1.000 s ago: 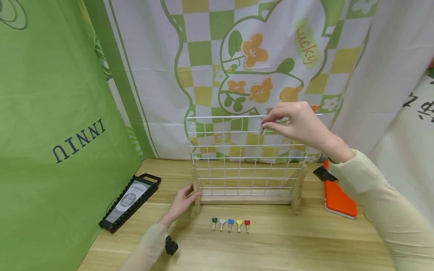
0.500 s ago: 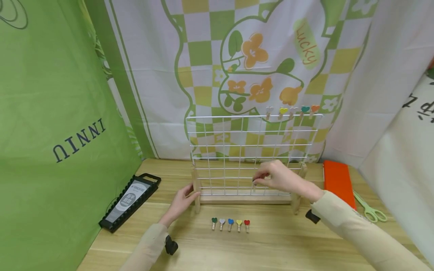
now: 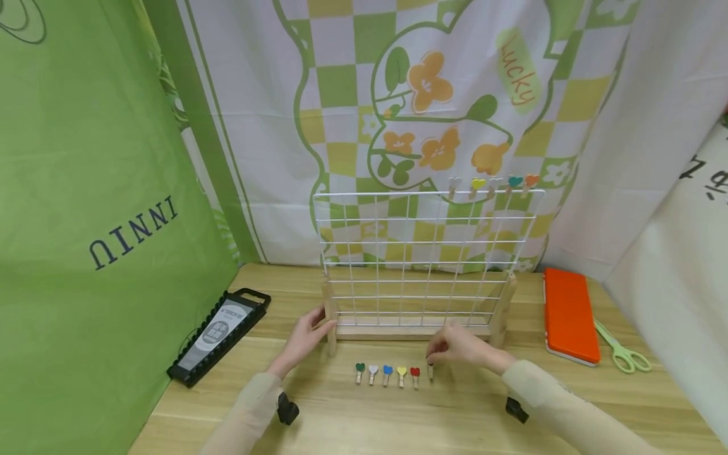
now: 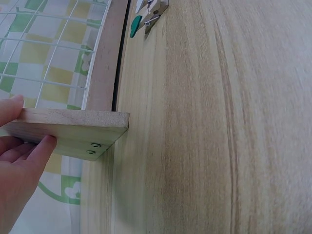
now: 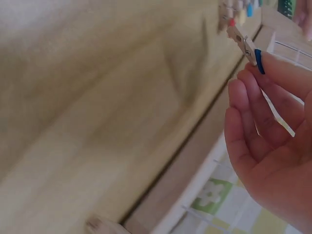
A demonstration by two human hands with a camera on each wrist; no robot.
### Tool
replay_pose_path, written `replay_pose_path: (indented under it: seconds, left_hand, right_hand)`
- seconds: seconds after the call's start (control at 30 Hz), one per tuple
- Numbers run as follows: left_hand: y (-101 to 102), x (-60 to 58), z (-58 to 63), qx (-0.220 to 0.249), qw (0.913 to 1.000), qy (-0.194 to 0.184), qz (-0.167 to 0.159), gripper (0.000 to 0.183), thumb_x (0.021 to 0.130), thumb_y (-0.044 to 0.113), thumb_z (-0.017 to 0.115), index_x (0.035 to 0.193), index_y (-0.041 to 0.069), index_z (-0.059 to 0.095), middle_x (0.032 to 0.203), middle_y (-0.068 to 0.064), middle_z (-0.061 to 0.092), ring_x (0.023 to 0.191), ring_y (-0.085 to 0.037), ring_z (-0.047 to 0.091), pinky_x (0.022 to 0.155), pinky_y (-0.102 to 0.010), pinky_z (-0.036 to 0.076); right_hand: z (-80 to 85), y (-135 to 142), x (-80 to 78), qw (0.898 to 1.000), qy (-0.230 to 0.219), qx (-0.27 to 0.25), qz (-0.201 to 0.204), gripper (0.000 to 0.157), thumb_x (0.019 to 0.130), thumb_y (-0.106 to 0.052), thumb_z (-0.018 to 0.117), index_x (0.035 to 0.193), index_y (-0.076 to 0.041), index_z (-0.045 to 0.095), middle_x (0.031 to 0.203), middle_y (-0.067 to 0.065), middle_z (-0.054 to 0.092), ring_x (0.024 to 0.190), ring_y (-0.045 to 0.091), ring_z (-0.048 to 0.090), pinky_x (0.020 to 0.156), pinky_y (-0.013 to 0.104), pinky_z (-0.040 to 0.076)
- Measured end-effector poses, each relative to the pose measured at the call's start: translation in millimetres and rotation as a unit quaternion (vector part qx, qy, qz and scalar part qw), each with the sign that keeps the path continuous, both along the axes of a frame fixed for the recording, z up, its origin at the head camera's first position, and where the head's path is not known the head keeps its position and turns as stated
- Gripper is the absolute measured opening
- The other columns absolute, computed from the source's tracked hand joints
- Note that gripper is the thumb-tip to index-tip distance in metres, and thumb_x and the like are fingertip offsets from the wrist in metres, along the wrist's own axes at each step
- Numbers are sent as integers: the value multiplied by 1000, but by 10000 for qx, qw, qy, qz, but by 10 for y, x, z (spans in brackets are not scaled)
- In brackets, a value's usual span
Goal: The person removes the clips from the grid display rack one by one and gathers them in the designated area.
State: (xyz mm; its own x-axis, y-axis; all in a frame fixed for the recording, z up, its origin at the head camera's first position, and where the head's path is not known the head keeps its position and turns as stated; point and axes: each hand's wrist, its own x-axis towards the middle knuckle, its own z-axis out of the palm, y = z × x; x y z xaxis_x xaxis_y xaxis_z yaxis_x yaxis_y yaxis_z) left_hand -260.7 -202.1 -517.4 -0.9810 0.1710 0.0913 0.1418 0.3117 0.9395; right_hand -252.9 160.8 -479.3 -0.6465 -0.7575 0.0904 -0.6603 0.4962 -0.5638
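Note:
My left hand (image 3: 304,336) grips the wooden side post (image 4: 73,127) of a white wire grid rack (image 3: 381,331), thumb on one face and fingers on the other. Between thumb and fingertips, my right hand (image 3: 463,346) pinches a small wooden clothespin (image 5: 244,48) with a dark blue heart. In the head view it is at the right end of a row of heart clothespins on the table: green (image 3: 359,370), white (image 3: 373,373), blue (image 3: 387,373), yellow (image 3: 401,374) and red (image 3: 415,375). Its heart is mostly hidden there by the fingers.
Several heart clothespins, including a yellow one (image 3: 478,184) and a teal one (image 3: 514,182), are clipped on the grid's top right edge. To the right lie an orange case (image 3: 570,316) and green scissors (image 3: 624,355). A black ridged holder (image 3: 218,335) lies at left; patterned curtains hang behind.
My right hand has come down from the upper part of the grid to the table by the clothespin row, carrying the clothespin. My left hand stays on the post.

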Motion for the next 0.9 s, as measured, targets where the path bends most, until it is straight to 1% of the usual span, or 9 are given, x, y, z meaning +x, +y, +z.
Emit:
replay_pose_path:
  seconds: [0.07,0.13,0.27,0.43,0.57,0.73,0.9]
  left_hand:
    - [-1,-5,-1,3,10000,11,-6,53,99,13,60,146,-3,43,150,-23,46,143,-39,41,114,-53,41]
    - [-2,-7,0,-7,10000,26,-18,53,99,12,60,146,-4,43,150,-24,46,142,-40,41,114,-54,41]
    - [-3,-4,4,-25,10000,28,-41,53,99,13,59,147,-4,42,151,-24,46,143,-40,41,114,-54,41]
    - [-3,6,13,-69,9999,81,-39,55,99,14,60,147,-4,41,150,-24,46,142,-40,41,114,-54,41]
    - [-2,6,13,-156,9998,148,-14,54,99,13,60,147,-4,41,149,-25,47,141,-41,43,113,-55,42]
    - [-5,9,8,-171,9997,181,-29,54,99,12,60,147,-6,41,148,-27,47,140,-43,44,111,-55,43]
    - [-6,15,12,-144,9998,154,-37,55,99,14,60,147,-6,41,148,-27,47,140,-42,44,112,-55,42]
  right_hand:
    - [-56,-5,-1,9998,-193,66,-72,7,87,-11,74,87,-5,77,79,3,76,66,2,64,60,12,52]
    - [-100,-10,-3,9993,-325,129,-123,8,88,-13,74,87,-6,77,79,2,75,65,0,62,59,12,51]
    - [-160,-20,-4,9993,-335,118,-126,9,87,-14,75,85,-6,77,76,1,75,62,-5,57,56,12,50]
    - [-215,-25,3,9985,-540,11,-90,9,87,-13,75,85,-5,77,76,4,75,59,-4,58,53,12,49]
    - [-237,-31,15,9970,-754,10,-153,10,89,-14,73,87,-5,77,78,4,76,60,-3,57,54,12,49]
    - [-251,-39,23,9968,-768,-12,-229,10,89,-14,72,89,-5,76,82,4,76,63,-5,57,57,12,50]
    - [-273,-34,21,9972,-714,-52,-205,8,88,-12,73,89,-5,76,83,5,76,66,-5,58,58,12,51]
